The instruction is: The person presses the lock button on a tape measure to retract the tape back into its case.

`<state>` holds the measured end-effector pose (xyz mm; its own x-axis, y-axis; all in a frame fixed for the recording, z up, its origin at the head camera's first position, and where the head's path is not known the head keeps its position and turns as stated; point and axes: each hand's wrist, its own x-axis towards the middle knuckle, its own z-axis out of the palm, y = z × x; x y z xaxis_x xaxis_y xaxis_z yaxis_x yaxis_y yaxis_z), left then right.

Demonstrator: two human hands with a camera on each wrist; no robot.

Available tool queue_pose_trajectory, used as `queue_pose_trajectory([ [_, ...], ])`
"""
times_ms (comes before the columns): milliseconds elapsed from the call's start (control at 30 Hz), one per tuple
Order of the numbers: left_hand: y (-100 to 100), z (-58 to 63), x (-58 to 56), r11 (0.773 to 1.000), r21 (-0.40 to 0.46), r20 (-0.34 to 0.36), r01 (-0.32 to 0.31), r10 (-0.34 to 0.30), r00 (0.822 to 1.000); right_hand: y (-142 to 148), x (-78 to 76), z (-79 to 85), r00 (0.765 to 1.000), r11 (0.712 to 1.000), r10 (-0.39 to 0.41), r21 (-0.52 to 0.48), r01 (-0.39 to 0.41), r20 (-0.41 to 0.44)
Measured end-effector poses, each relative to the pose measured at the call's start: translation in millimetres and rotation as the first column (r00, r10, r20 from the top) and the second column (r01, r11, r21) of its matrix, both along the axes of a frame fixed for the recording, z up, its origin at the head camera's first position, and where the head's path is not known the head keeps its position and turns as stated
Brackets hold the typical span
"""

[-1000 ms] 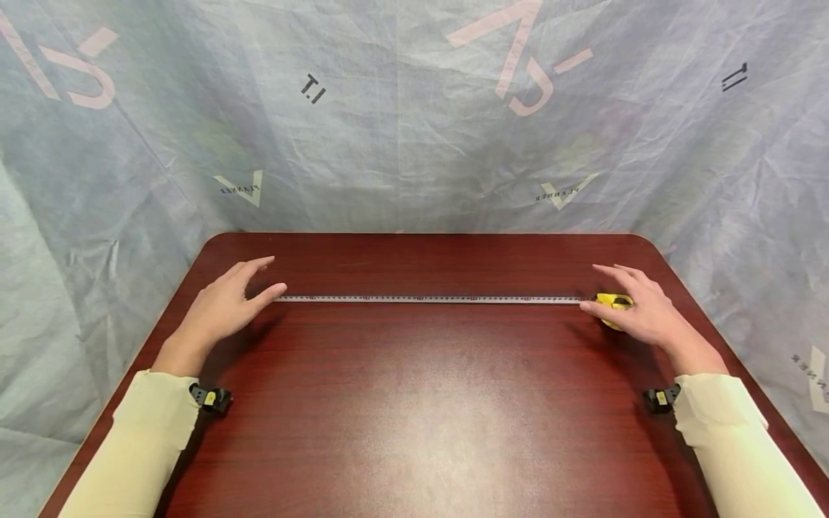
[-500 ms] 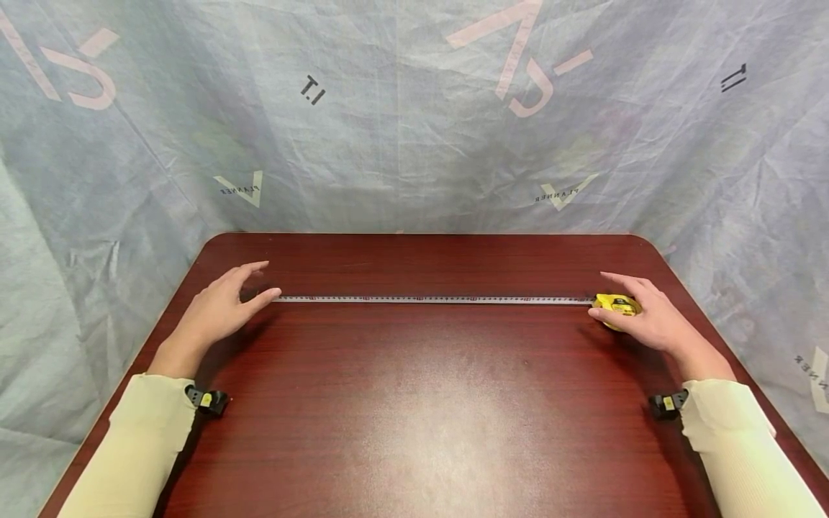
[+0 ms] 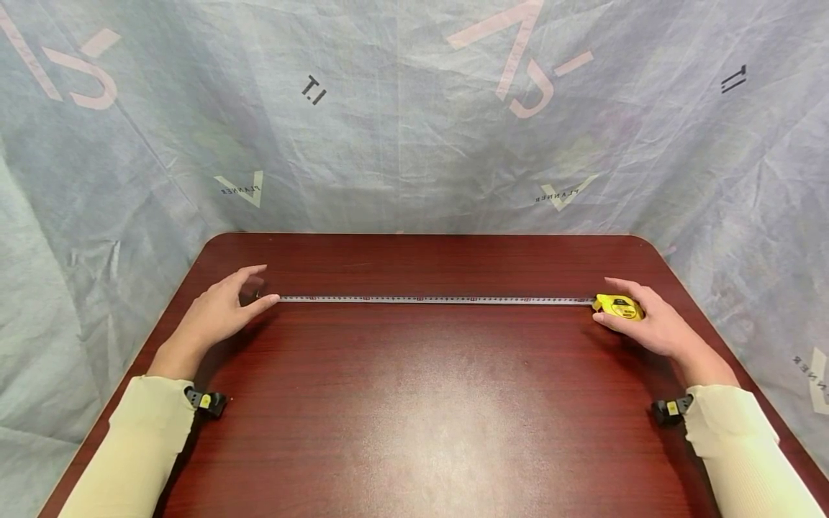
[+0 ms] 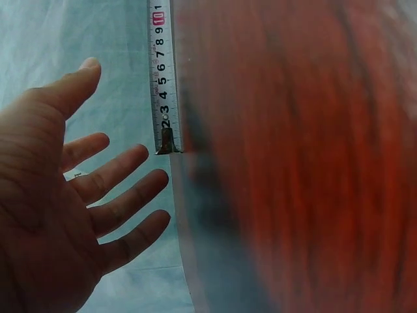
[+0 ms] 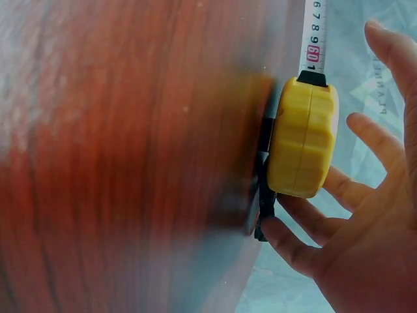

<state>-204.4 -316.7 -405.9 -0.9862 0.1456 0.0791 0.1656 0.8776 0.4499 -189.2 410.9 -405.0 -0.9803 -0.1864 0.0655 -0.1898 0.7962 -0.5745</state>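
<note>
A yellow tape measure (image 3: pixel 626 309) lies toward the right of the table, its white blade (image 3: pixel 414 299) drawn out straight across to the left. My left hand (image 3: pixel 216 313) hovers by the blade's free end, thumb apart from the spread fingers and nothing held. In the left wrist view the metal hook (image 4: pixel 167 142) at the blade's tip is in plain sight, just beyond the fingertips. Around the yellow case my right hand (image 3: pixel 657 324) is spread loosely, without gripping. From the right wrist, the lower fingertips (image 5: pixel 280 238) overlap a black strap (image 5: pixel 263 195) beside the case.
The reddish-brown table (image 3: pixel 414 403) has rounded far corners and a glossy glare in front. Grey printed cloth (image 3: pixel 401 129) hangs behind it and along both sides. A small black camera is strapped to each wrist, below the cream sleeves (image 3: pixel 129 446).
My right hand has drawn back to the right and toward me, baring more of the yellow case. The left hand has shifted slightly left and nearer. The blade stays stretched out.
</note>
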Motion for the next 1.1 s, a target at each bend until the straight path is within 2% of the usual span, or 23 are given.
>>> queue_pose_trajectory([
  [800, -9, -6.8, -1.3, 1.0, 0.019, 0.011, 0.019, -0.02, 1.0, 5, 2.1, -7.3, 1.0, 1.0, 0.005, -0.009, -0.004, 0.012],
  [1100, -13, -7.4, -8.2, 0.999, -0.001, 0.035, 0.037, -0.037, 0.999, 8, 1.1, -10.6, 0.999, 0.999, 0.031, -0.011, -0.031, -0.008],
])
